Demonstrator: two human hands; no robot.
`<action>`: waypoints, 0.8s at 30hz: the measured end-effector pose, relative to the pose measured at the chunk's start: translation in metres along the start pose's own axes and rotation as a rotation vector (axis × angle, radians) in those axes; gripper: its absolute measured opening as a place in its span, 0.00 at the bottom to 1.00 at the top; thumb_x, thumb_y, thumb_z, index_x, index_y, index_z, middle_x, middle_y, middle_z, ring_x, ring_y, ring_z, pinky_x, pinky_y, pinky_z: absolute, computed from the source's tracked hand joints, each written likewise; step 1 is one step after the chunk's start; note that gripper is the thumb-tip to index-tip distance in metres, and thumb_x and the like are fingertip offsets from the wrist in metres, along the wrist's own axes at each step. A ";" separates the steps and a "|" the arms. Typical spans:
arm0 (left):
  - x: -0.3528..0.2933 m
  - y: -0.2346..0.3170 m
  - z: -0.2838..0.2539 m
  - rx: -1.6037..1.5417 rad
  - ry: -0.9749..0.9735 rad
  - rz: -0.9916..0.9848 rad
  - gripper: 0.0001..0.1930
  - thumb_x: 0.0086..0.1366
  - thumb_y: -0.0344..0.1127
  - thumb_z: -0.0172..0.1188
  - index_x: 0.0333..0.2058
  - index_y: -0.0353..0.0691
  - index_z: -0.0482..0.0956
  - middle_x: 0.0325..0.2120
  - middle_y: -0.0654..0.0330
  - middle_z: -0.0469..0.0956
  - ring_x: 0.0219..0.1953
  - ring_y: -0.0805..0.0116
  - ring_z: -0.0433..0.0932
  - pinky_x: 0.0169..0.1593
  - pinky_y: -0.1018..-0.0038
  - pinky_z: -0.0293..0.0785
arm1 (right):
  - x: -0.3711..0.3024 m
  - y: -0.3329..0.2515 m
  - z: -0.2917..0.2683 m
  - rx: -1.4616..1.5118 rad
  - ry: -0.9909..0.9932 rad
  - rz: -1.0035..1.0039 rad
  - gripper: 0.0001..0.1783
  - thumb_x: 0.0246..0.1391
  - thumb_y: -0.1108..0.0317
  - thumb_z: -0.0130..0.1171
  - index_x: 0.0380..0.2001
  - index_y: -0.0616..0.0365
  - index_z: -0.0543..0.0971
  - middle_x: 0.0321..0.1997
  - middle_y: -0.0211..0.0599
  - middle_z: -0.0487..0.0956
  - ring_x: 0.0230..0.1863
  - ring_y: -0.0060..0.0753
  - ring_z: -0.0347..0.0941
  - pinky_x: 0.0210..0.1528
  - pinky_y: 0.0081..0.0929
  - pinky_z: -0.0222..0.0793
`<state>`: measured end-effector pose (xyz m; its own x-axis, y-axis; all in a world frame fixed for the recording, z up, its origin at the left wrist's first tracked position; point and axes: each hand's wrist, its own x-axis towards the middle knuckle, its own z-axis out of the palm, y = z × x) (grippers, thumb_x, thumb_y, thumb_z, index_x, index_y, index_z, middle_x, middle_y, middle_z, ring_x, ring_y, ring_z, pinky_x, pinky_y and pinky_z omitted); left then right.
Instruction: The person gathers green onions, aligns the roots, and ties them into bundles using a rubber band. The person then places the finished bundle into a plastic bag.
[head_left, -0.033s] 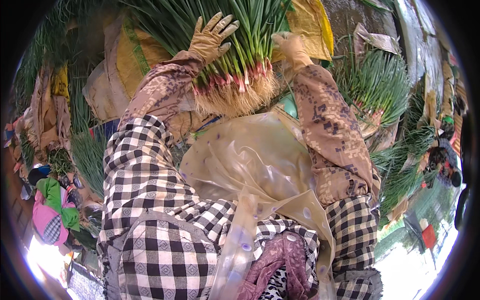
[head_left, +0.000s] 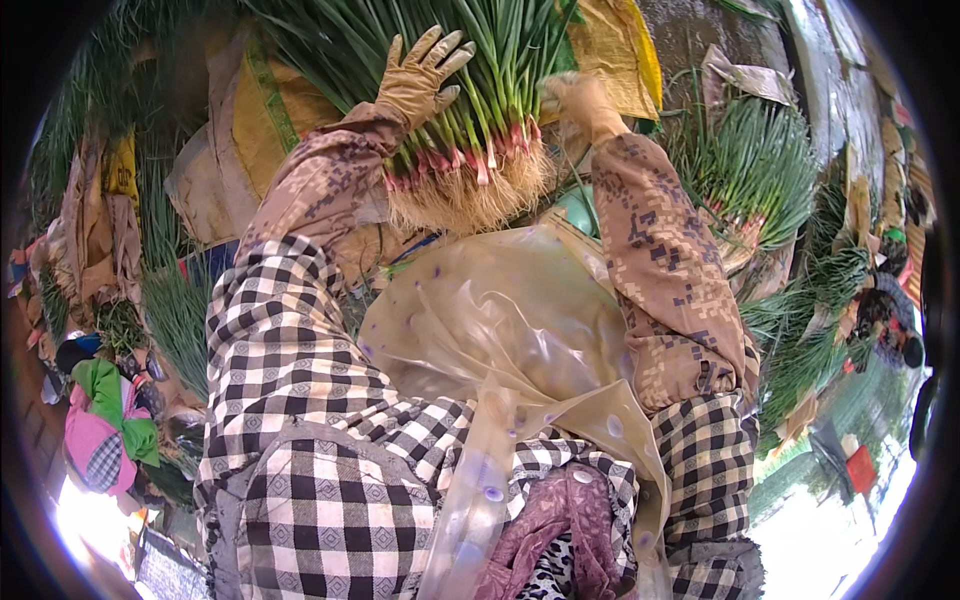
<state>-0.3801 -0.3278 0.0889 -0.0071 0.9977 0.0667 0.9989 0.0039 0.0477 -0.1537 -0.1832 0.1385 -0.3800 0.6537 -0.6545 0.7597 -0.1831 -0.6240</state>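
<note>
A large bunch of spring onions [head_left: 505, 95] lies ahead of me, with long green leaves, pink-white bulbs and a fringe of pale roots toward me. My left hand [head_left: 415, 80], in a tan glove, rests on the left side of the bunch with its fingers spread flat across the stems. At the right side of the stems is my right hand [head_left: 585, 105], also gloved. Its fingers are curled inward and slightly blurred at the tips; whatever they hold is hidden. A thin green strand hangs just below this hand.
A clear plastic apron [head_left: 490, 300] covers my lap. Yellow sacking [head_left: 610, 50] lies behind the right hand. Another spring onion pile [head_left: 760, 170] sits on the right. At far left is a person in pink and green [head_left: 100, 430]; more onion greens [head_left: 170, 310] lie nearby.
My right hand has shifted very slightly left, toward the stems. The left hand stays spread on the bunch.
</note>
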 end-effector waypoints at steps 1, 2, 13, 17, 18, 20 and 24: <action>0.000 0.004 -0.001 -0.005 -0.017 -0.047 0.33 0.64 0.50 0.50 0.66 0.69 0.46 0.68 0.74 0.42 0.70 0.67 0.38 0.68 0.51 0.27 | -0.010 0.005 -0.005 0.085 -0.111 0.048 0.22 0.57 0.57 0.57 0.47 0.63 0.74 0.45 0.45 0.79 0.41 0.34 0.77 0.45 0.30 0.75; 0.003 0.022 -0.019 -0.034 -0.074 -0.108 0.35 0.63 0.47 0.54 0.66 0.63 0.48 0.68 0.70 0.44 0.69 0.67 0.40 0.69 0.54 0.31 | -0.014 0.017 -0.011 0.177 -0.217 0.104 0.19 0.57 0.59 0.57 0.46 0.63 0.75 0.42 0.44 0.80 0.37 0.32 0.78 0.40 0.28 0.77; -0.085 0.197 0.022 -1.377 -0.653 0.035 0.10 0.64 0.38 0.55 0.37 0.38 0.79 0.30 0.56 0.79 0.34 0.67 0.77 0.41 0.71 0.73 | -0.010 0.068 -0.065 -0.264 -0.140 -0.030 0.20 0.54 0.57 0.56 0.45 0.60 0.78 0.45 0.38 0.79 0.47 0.34 0.75 0.41 0.32 0.72; -0.070 0.126 0.131 -1.251 -0.466 -0.242 0.16 0.66 0.44 0.52 0.45 0.40 0.77 0.37 0.54 0.79 0.39 0.64 0.77 0.46 0.70 0.71 | -0.070 -0.028 -0.114 -0.341 -0.034 -0.248 0.19 0.58 0.61 0.54 0.48 0.61 0.77 0.43 0.37 0.80 0.38 0.27 0.77 0.42 0.21 0.73; -0.071 0.120 0.142 -1.389 -0.583 -0.356 0.18 0.66 0.46 0.52 0.48 0.41 0.76 0.39 0.53 0.79 0.42 0.63 0.77 0.48 0.70 0.71 | -0.086 -0.036 -0.138 -0.433 0.019 -0.304 0.19 0.58 0.59 0.54 0.48 0.58 0.77 0.44 0.37 0.80 0.40 0.28 0.77 0.44 0.22 0.73; -0.061 0.136 0.115 -1.172 -0.549 -0.199 0.19 0.65 0.46 0.53 0.49 0.41 0.75 0.42 0.54 0.78 0.46 0.64 0.75 0.51 0.70 0.70 | -0.111 -0.020 -0.201 -0.311 0.093 -0.306 0.18 0.58 0.61 0.54 0.49 0.56 0.77 0.45 0.38 0.80 0.45 0.29 0.75 0.46 0.24 0.72; -0.067 0.115 0.113 -1.067 -0.699 -0.037 0.19 0.65 0.44 0.54 0.49 0.40 0.76 0.42 0.54 0.79 0.45 0.64 0.76 0.52 0.70 0.70 | -0.206 -0.047 -0.231 -0.679 0.266 -0.445 0.17 0.59 0.63 0.52 0.48 0.59 0.77 0.46 0.41 0.78 0.46 0.29 0.74 0.51 0.22 0.67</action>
<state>-0.2592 -0.3864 -0.0226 0.3174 0.8220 -0.4728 0.4629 0.3008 0.8338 0.0105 -0.1401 0.4014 -0.6460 0.7264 -0.2346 0.7530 0.5560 -0.3519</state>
